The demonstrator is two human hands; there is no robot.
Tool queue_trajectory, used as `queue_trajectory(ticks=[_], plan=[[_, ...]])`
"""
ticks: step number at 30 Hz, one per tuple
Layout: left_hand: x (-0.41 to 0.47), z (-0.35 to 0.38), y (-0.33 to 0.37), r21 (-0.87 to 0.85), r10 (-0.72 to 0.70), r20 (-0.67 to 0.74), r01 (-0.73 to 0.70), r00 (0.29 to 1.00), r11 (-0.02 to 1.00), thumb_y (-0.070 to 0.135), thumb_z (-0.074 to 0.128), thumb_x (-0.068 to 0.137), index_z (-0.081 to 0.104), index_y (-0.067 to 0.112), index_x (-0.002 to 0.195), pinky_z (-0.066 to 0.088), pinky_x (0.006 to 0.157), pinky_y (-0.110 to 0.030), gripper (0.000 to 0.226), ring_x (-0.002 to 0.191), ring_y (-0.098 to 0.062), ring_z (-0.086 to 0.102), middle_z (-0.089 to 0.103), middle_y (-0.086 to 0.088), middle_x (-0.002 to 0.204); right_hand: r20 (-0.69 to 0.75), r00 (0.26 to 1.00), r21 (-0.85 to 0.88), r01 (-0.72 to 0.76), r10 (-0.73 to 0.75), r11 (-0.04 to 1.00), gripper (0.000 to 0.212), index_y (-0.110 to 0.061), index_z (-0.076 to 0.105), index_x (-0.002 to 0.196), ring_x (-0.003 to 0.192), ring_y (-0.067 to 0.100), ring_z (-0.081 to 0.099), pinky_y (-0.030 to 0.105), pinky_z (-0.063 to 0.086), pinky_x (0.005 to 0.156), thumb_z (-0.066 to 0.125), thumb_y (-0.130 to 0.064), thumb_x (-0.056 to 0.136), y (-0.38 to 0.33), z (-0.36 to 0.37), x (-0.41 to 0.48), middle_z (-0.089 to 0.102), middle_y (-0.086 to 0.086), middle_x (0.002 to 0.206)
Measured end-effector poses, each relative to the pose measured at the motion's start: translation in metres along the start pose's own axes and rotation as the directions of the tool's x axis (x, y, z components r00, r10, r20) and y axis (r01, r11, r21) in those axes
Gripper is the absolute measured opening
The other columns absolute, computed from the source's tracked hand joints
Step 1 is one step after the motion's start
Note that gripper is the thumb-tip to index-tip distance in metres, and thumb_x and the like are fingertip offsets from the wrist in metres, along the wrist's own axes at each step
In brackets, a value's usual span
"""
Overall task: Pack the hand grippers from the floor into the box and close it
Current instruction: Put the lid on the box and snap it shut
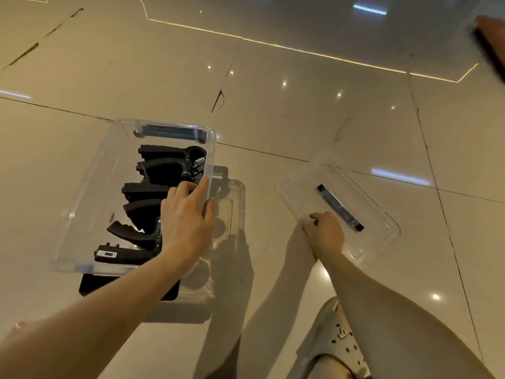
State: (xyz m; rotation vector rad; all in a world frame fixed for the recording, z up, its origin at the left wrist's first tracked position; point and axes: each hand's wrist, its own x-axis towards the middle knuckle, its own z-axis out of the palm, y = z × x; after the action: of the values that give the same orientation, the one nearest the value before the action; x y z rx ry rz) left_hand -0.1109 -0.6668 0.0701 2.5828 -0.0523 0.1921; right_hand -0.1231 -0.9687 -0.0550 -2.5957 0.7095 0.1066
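Observation:
A clear plastic box (pixel 90 192) stands tilted on the tiled floor at centre left. Several black hand grippers (pixel 153 170) with metal springs lie stacked inside it. My left hand (pixel 185 217) holds the box's right wall, fingers inside and thumb outside. To the right, the clear lid (pixel 363 203) with a dark handle strip (pixel 340 207) lies on the floor. My right hand (pixel 323 232) pinches the lid's near left edge with curled fingers.
A second clear container (pixel 232 203) and a black flat piece (pixel 90 284) lie partly under the box. My foot in a grey clog (pixel 333 343) is at the bottom right. A blurred brown object (pixel 490 42) sits at the top right edge.

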Motion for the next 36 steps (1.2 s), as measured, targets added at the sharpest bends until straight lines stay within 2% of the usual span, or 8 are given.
queue_trajectory(ticks=[4, 8, 11, 21, 24, 29, 32, 36], plan=[[0.002, 0.009, 0.007, -0.012, -0.007, 0.025, 0.008, 1.0, 1.0, 0.033, 0.052, 0.101, 0.049, 0.023, 0.145, 0.039, 0.09, -0.039, 0.045, 0.1, -0.019, 0.043, 0.053, 0.0, 0.111, -0.07, 0.997, 0.144, -0.018, 0.028, 0.989, 0.021, -0.019, 0.071, 0.11, 0.084, 0.019, 0.063, 0.034, 0.053, 0.074, 0.068, -0.022, 0.089, -0.002, 0.014, 0.001, 0.066, -0.002, 0.092], [0.001, 0.016, 0.011, -0.038, -0.014, 0.035, 0.015, 0.999, 0.999, 0.034, 0.051, 0.101, 0.051, 0.024, 0.143, 0.04, 0.089, -0.041, 0.043, 0.099, -0.018, 0.042, 0.052, 0.002, 0.11, -0.055, 0.998, 0.149, -0.003, 0.012, 0.989, 0.011, -0.018, 0.071, 0.099, 0.087, 0.019, 0.061, 0.033, 0.051, 0.075, 0.065, -0.014, 0.091, -0.005, 0.023, -0.003, 0.065, -0.002, 0.095], [0.002, 0.014, 0.006, -0.017, -0.015, 0.032, 0.016, 0.999, 1.0, 0.035, 0.051, 0.101, 0.051, 0.024, 0.143, 0.039, 0.09, -0.039, 0.044, 0.1, -0.017, 0.043, 0.053, 0.002, 0.112, -0.059, 0.998, 0.123, 0.03, -0.023, 0.992, 0.011, -0.018, 0.071, 0.095, 0.085, 0.018, 0.059, 0.031, 0.046, 0.072, 0.062, -0.012, 0.092, -0.009, 0.022, -0.004, 0.064, -0.003, 0.094], [0.005, -0.001, -0.01, -0.012, 0.009, 0.054, -0.008, 0.998, 1.0, 0.036, 0.052, 0.101, 0.047, 0.023, 0.147, 0.039, 0.092, -0.04, 0.048, 0.102, -0.02, 0.045, 0.055, -0.001, 0.112, -0.039, 0.992, 0.253, 0.123, -0.117, 0.96, 0.016, -0.017, 0.067, 0.075, 0.07, 0.014, 0.062, 0.032, 0.053, 0.065, 0.062, -0.004, 0.084, -0.074, -0.014, -0.015, 0.066, -0.003, 0.075], [0.007, -0.005, -0.015, 0.02, 0.042, 0.112, -0.045, 0.993, 0.999, 0.041, 0.051, 0.101, 0.046, 0.023, 0.148, 0.04, 0.092, -0.039, 0.051, 0.106, -0.021, 0.048, 0.058, -0.001, 0.115, -0.115, 0.975, 0.28, 0.215, -0.19, 0.936, 0.015, -0.015, 0.065, 0.068, 0.061, 0.009, 0.059, 0.028, 0.049, 0.058, 0.068, -0.01, 0.082, -0.106, -0.034, -0.022, 0.063, -0.004, 0.067], [0.016, -0.039, -0.01, -0.014, 0.062, 0.16, -0.061, 0.985, 0.998, 0.047, 0.054, 0.098, 0.048, 0.027, 0.146, 0.04, 0.099, -0.037, 0.052, 0.109, -0.017, 0.047, 0.056, 0.004, 0.116, -0.224, 0.947, 0.416, 0.305, -0.228, 0.857, 0.015, -0.012, 0.069, 0.069, 0.068, 0.017, 0.064, 0.028, 0.05, 0.064, 0.074, -0.013, 0.083, -0.171, -0.08, -0.037, 0.067, -0.001, 0.068], [0.031, -0.076, 0.002, -0.08, 0.072, 0.141, -0.062, 0.987, 0.995, 0.046, 0.058, 0.097, 0.05, 0.025, 0.146, 0.04, 0.106, -0.04, 0.054, 0.12, -0.021, 0.049, 0.056, 0.0, 0.125, -0.26, 0.93, 0.454, 0.357, -0.261, 0.817, 0.014, -0.013, 0.073, 0.073, 0.066, 0.012, 0.064, 0.027, 0.052, 0.064, 0.076, -0.015, 0.086, -0.215, -0.117, -0.054, 0.068, -0.004, 0.067], [0.047, -0.119, 0.008, -0.227, -0.008, 0.088, 0.028, 0.996, 0.973, 0.046, 0.06, 0.093, 0.06, 0.026, 0.134, 0.048, 0.101, -0.043, 0.046, 0.115, -0.021, 0.058, 0.063, 0.0, 0.124, -0.285, 0.924, 0.572, 0.378, -0.255, 0.728, 0.01, -0.012, 0.074, 0.078, 0.067, 0.01, 0.063, 0.033, 0.06, 0.073, 0.074, -0.013, 0.088, -0.275, -0.158, -0.078, 0.069, -0.003, 0.07]])
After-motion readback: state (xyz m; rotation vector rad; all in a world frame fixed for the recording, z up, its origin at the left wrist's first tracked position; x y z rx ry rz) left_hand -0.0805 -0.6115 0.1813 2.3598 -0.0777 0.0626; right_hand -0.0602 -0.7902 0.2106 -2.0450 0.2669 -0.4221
